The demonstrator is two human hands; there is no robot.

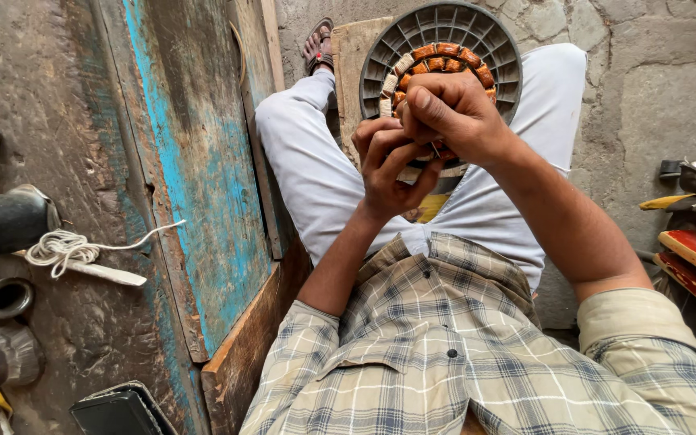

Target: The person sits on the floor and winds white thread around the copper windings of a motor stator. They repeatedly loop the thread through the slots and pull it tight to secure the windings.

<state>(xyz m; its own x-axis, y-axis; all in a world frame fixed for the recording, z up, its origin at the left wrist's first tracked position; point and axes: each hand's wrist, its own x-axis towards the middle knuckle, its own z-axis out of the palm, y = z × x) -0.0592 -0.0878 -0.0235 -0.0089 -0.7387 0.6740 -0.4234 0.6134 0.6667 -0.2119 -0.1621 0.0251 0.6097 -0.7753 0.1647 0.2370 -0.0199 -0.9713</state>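
1. Stator (pixel 445 60) w/ copper coils in a ring, set in grey slotted round housing (pixel 380 48); propped on edge betw knees, face toward head cam, prob so coil ring faces the hands.
2. Right hand (pixel 453 113): closed into loose fist, fingers curled down over lower part of coil ring, hiding it. Looks like pinching sth thin at coil edge, poss wire; too small to confirm.
3. Left hand (pixel 388 165): just below + beside right hand, touching it. Palm up-ish, fingers half curled, thumb raised to right fist; seems to brace/support rather than clamp. Held item, if any, hidden behind fingers, cannot tell.
4. Both hands close together, in front of lower stator, forearms converging from lap; tight two-hand grip suits fine work on one coil slot.
5. Legs in white trousers (pixel 316 177) spread either side of hands, wedging housing so it stays upright w/o being held.
6. Wooden board (pixel 352 56) behind housing, far side of hands, acts as backing.
7. Sandalled foot (pixel 318 48) beyond left hand, up-left.
8. Blue-painted plank (pixel 195 161) well left of left hand, lying flat.
9. White cord coil (pixel 62 246) further left, near dark tubes (pixel 2 221); well apart from hands, untouched.
10. Red/yellow items (pixel 690 250) well right of right forearm, unclear what.
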